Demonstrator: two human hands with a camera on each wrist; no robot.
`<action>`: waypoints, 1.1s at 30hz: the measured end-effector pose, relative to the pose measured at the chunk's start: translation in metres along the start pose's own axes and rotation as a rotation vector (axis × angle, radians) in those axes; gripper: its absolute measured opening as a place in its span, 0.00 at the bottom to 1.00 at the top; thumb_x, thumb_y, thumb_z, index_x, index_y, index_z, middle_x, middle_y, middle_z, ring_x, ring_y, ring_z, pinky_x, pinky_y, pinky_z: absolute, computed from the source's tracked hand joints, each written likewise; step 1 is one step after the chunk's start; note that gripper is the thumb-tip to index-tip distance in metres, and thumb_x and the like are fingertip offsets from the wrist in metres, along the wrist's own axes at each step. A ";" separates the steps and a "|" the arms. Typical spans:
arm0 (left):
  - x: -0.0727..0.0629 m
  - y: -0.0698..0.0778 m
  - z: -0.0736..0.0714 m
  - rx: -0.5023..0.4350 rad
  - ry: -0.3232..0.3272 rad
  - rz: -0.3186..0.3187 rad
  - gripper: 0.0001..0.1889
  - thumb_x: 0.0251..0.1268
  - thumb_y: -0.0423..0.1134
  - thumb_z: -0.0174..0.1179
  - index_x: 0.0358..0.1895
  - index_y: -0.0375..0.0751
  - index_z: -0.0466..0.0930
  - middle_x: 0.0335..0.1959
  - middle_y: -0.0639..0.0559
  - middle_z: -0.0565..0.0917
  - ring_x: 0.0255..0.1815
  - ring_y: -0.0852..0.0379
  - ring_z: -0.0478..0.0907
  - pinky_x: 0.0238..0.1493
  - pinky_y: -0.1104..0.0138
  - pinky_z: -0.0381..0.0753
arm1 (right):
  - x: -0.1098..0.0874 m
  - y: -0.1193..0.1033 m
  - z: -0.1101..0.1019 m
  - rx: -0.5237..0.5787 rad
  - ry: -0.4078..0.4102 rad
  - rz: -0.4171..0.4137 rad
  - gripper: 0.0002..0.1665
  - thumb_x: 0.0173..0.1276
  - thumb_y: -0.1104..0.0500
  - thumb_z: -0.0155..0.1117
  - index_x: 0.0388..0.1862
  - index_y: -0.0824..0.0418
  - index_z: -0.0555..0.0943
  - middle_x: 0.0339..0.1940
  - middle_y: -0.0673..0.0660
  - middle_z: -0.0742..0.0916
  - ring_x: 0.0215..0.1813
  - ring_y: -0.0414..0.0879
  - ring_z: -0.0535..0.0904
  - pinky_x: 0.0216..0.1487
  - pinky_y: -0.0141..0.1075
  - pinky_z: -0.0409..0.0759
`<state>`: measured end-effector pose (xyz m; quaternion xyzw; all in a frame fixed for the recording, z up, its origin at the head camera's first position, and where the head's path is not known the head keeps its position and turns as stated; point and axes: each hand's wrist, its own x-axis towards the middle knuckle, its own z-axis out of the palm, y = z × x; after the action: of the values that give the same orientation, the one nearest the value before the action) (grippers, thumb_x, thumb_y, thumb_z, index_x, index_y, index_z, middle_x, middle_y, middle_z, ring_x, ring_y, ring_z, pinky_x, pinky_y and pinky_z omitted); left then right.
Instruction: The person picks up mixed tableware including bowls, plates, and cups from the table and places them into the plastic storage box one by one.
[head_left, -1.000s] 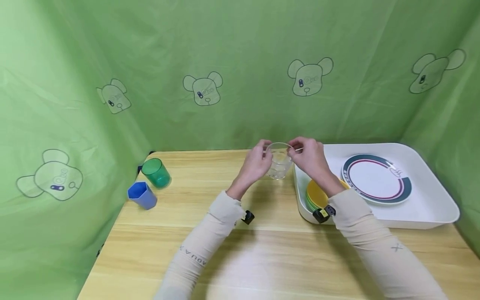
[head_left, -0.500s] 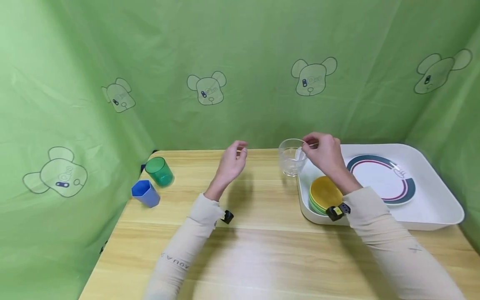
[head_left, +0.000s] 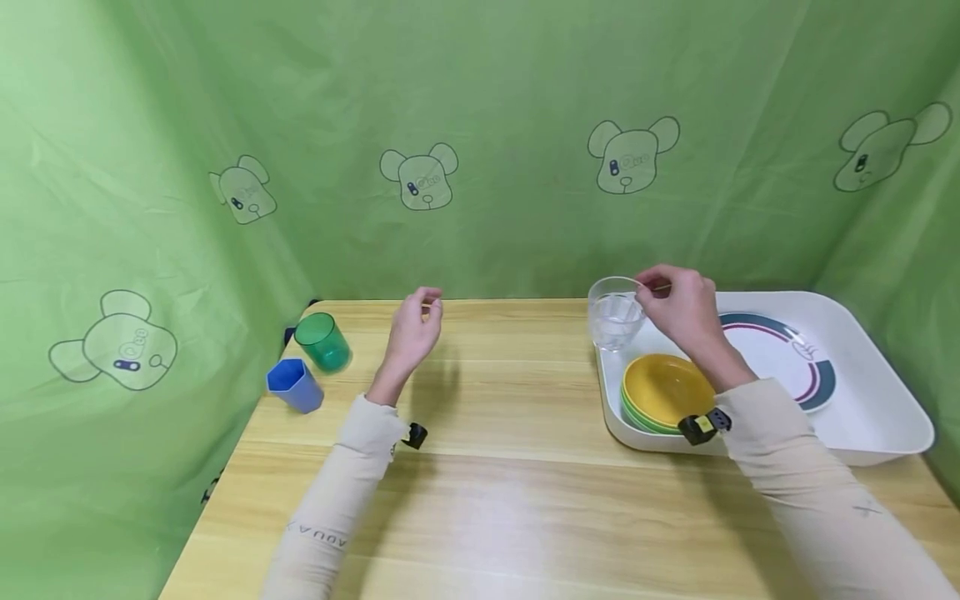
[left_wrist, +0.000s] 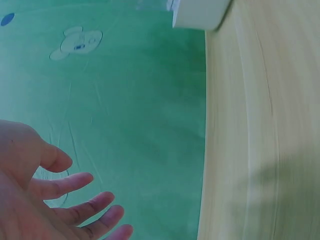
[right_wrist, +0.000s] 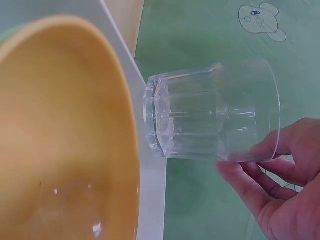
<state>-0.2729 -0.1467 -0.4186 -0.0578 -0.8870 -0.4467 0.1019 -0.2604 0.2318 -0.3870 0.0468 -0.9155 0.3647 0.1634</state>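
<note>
My right hand (head_left: 684, 307) pinches the rim of a clear faceted cup (head_left: 615, 317), thumb on one side of the wall and fingers on the other. In the right wrist view the clear cup (right_wrist: 215, 112) appears whole, with nothing visible inside. It hangs over the left wall of a white tray (head_left: 885, 400), beside a stack of bowls topped by a yellow bowl (head_left: 663, 387). My left hand (head_left: 414, 329) hovers above the table with loosely bent fingers and holds nothing. The left wrist view shows the left hand's fingers (left_wrist: 85, 205) spread apart.
A green cup (head_left: 322, 342) and a blue hexagonal cup (head_left: 296, 387) stand at the table's left edge. In the tray, a white plate (head_left: 776, 358) with a dark green and red border lies right of the bowls. A green curtain (head_left: 517, 167) encloses the back and sides.
My left hand has let go of the clear cup and moved left. My right hand has carried the cup rightward, from above the table to the tray's left wall.
</note>
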 end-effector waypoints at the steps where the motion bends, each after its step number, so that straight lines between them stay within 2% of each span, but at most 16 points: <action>1: 0.000 -0.002 -0.002 0.005 0.007 -0.004 0.17 0.79 0.37 0.49 0.62 0.32 0.77 0.57 0.37 0.81 0.58 0.41 0.78 0.62 0.53 0.78 | 0.000 0.002 -0.001 0.000 -0.002 0.006 0.13 0.70 0.66 0.61 0.49 0.69 0.85 0.43 0.69 0.88 0.43 0.61 0.85 0.32 0.15 0.68; 11: -0.002 -0.021 -0.029 0.055 0.061 -0.032 0.17 0.79 0.36 0.49 0.61 0.31 0.78 0.57 0.35 0.80 0.59 0.39 0.75 0.64 0.51 0.74 | 0.004 0.014 -0.008 -0.049 -0.017 0.048 0.12 0.69 0.66 0.60 0.47 0.71 0.84 0.43 0.70 0.87 0.44 0.61 0.85 0.33 0.17 0.69; 20: -0.003 -0.038 -0.054 0.112 0.092 -0.066 0.18 0.80 0.38 0.48 0.62 0.32 0.77 0.58 0.35 0.78 0.61 0.38 0.74 0.63 0.49 0.75 | 0.011 0.033 -0.012 -0.088 -0.074 0.103 0.12 0.67 0.64 0.62 0.45 0.71 0.83 0.42 0.70 0.87 0.42 0.61 0.83 0.36 0.37 0.78; 25: -0.002 -0.043 -0.065 0.142 0.134 -0.058 0.17 0.79 0.36 0.49 0.61 0.30 0.77 0.57 0.34 0.79 0.60 0.36 0.75 0.64 0.48 0.74 | 0.014 0.041 -0.013 -0.107 -0.099 0.127 0.12 0.67 0.63 0.62 0.44 0.71 0.83 0.40 0.69 0.86 0.39 0.59 0.81 0.32 0.38 0.77; 29: -0.002 -0.046 -0.070 0.155 0.141 -0.069 0.17 0.79 0.37 0.49 0.61 0.30 0.78 0.57 0.34 0.79 0.59 0.36 0.74 0.63 0.48 0.74 | 0.016 0.042 -0.012 -0.099 -0.140 0.166 0.13 0.67 0.64 0.61 0.46 0.73 0.81 0.40 0.70 0.85 0.34 0.56 0.82 0.27 0.37 0.81; 33: -0.002 -0.048 -0.074 0.154 0.148 -0.073 0.17 0.79 0.36 0.49 0.60 0.30 0.78 0.57 0.32 0.79 0.60 0.35 0.74 0.63 0.47 0.74 | 0.018 0.042 -0.011 -0.072 -0.181 0.208 0.14 0.69 0.65 0.61 0.48 0.75 0.80 0.41 0.71 0.84 0.32 0.55 0.84 0.28 0.39 0.86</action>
<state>-0.2709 -0.2350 -0.4138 0.0158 -0.9103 -0.3836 0.1548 -0.2834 0.2709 -0.4011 -0.0213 -0.9389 0.3409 0.0431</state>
